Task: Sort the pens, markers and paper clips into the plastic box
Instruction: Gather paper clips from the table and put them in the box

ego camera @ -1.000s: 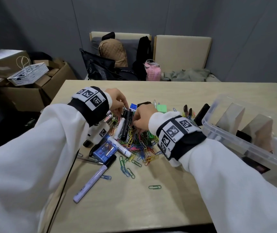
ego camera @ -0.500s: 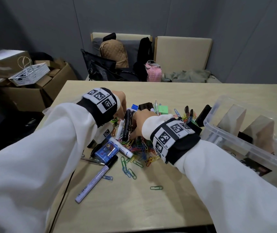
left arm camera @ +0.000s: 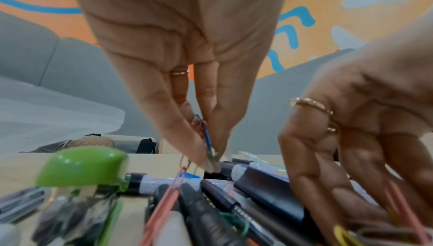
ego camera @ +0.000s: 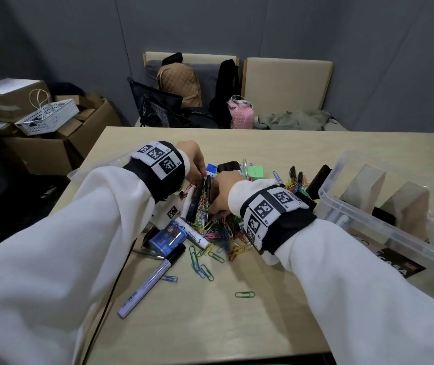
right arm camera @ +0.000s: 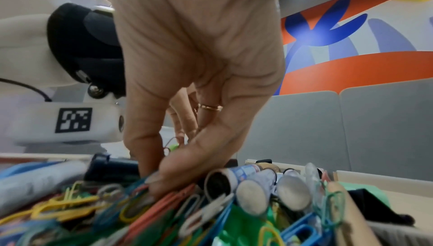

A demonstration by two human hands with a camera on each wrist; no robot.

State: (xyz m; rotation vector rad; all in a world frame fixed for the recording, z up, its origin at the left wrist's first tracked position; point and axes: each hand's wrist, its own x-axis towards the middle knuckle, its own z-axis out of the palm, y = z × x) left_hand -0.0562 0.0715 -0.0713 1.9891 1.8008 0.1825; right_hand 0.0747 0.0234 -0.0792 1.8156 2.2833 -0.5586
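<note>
Both hands worked at the heap of coloured paper clips [ego camera: 218, 227] in the middle of the table [ego camera: 237, 325]. The left hand [ego camera: 193, 160] reached down at about 11 o'clock of the heap; the left wrist view showed its thumb and fingertips [left arm camera: 206, 163] pinched together on a few clips [left arm camera: 205, 133], red and blue, hanging between them above the markers. The right hand [ego camera: 223, 192] sat just beside it at 12 o'clock of the heap, fingers curled down into the clips; the right wrist view showed its thumb [right arm camera: 178, 174] and fingers closing on clips at the top of the pile, a pink one [right arm camera: 173, 194] under the thumb tip.

Dark markers [ego camera: 200, 196] lay side by side between the 2 hands, running toward 12 o'clock. A white marker [ego camera: 193, 234] lay at 9 o'clock of the heap, touching a blue box [ego camera: 167, 238]. A long white marker with a black cap [ego camera: 150, 281] lay at 7 o'clock, apart from the heap. A single green clip [ego camera: 245, 294] lay alone at 6 o'clock. More pens [ego camera: 296, 176] stood out at 2 o'clock. The clear plastic box [ego camera: 384, 219] sat at 3 o'clock, near the right wrist, with cardboard dividers [ego camera: 363, 188] upright inside it.
</note>
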